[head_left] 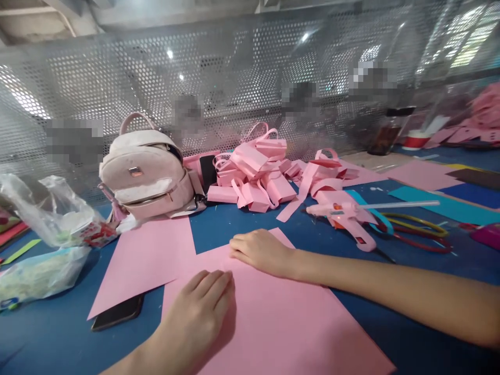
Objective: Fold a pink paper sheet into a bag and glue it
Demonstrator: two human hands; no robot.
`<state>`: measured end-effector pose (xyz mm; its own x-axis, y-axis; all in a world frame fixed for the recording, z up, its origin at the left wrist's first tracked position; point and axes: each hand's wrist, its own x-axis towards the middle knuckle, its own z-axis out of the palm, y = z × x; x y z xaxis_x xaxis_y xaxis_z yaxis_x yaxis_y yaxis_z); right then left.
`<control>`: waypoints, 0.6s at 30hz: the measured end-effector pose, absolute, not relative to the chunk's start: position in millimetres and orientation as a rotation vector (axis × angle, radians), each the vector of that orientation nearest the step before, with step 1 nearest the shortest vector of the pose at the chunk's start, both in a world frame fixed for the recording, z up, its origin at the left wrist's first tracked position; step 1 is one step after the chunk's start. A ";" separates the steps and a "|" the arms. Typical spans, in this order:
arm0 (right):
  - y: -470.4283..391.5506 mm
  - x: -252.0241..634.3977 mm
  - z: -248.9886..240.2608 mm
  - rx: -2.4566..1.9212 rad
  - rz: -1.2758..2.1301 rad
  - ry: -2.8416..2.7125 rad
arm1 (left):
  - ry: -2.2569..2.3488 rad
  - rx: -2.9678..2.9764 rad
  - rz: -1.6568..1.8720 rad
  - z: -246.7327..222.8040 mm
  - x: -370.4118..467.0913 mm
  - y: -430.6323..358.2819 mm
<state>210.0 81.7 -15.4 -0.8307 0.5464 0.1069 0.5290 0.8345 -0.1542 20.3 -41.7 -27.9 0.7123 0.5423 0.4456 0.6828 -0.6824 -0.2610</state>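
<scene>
One pink sheet [285, 323] flat beneath left hand [201, 307] and right hand [265, 252], both loosely curled, any grip unclear

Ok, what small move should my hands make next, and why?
Perhaps draw the front sheet slightly toward you: its left side seems to overlap the other sheet, and your left hand and right hand both rest on the front one.

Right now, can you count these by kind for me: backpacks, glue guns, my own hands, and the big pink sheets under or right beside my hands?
Backpacks: 1, the pale pink backpack
Glue guns: 1, the pink glue gun
Hands: 2, left hand and right hand
Big pink sheets: 2, front sheet and back sheet
Total: 6
</scene>
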 end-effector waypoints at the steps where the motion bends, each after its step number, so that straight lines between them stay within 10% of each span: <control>1: 82.6 209.9 -16.9 -0.834 0.168 -2.870 | -0.965 -2.484 -0.483 -30.4 16.9 -37.7; 18: 97.7 208.5 -42.7 -0.721 0.071 -2.798 | -0.940 -2.558 -0.491 -45.1 -0.5 -28.0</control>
<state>208.5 97.7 -42.7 -0.8460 0.4814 0.2291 0.4692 0.8764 -0.1088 -0.5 -28.0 -45.1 0.7167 0.5412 0.4399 0.6703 -0.7088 -0.2200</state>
